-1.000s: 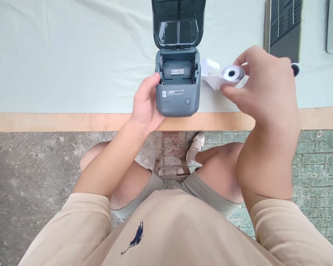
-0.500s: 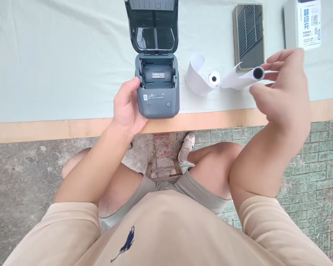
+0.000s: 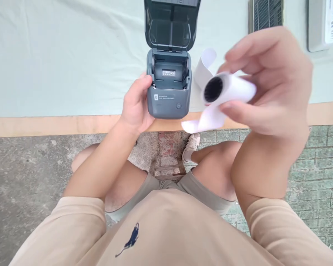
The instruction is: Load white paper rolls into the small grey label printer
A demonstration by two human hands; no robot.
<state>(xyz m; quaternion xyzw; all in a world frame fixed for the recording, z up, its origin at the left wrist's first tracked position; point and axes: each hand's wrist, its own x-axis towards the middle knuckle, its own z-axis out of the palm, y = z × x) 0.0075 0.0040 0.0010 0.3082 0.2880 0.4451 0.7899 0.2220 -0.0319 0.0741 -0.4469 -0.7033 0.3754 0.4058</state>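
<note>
A small grey printer point(image 3: 168, 88) stands at the table's near edge with its lid point(image 3: 170, 24) swung up and its paper bay bare. My left hand point(image 3: 135, 105) grips the printer's left side. My right hand point(image 3: 269, 85) is raised close to the camera and holds a white paper roll point(image 3: 227, 90) with a dark core, its loose end hanging down. Behind that roll, another curl of white paper point(image 3: 205, 66) lies on the table just right of the printer, partly hidden.
A pale cloth point(image 3: 72, 55) covers the table, with a bare wooden strip point(image 3: 58, 125) at the front edge. A dark phone point(image 3: 266, 14) and a grey box with a label point(image 3: 326, 24) lie at the far right. Below are my knees, a stool and paved ground.
My right hand put one roll down by the printer, then lifted a dark-cored roll from near the phone up toward the camera. My left hand stayed on the printer.
</note>
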